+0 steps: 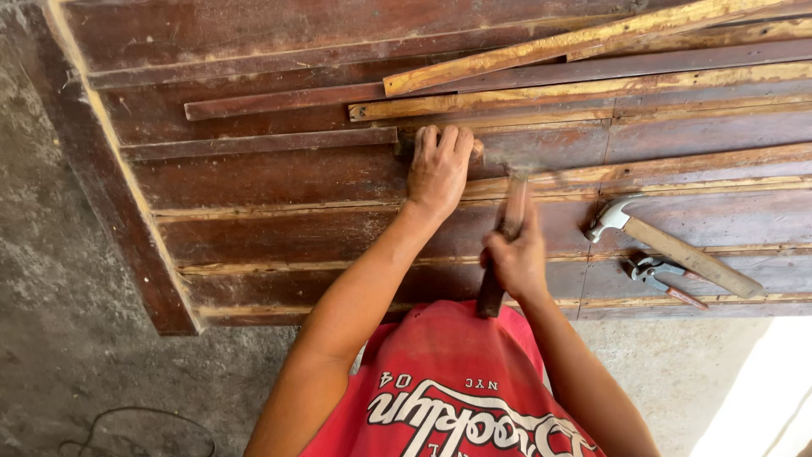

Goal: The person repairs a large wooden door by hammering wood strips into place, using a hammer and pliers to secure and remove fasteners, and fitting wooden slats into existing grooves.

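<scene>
Left hand point(438, 172) presses flat, fingers curled over a wooden strip point(262, 143); right hand point(514, 254) grips a blurred hammer handle point(499, 262).

to my right i see a claw hammer point(668, 245) with pliers point(664, 279) just beside it — far off, loose strips point(541, 55); near left, a cable point(135, 427) on concrete floor point(51, 279).

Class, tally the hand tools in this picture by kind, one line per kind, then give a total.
Hammers: 2, one lying on the panel and one, blurred, in the right hand
Pliers: 1
Total: 3
</scene>
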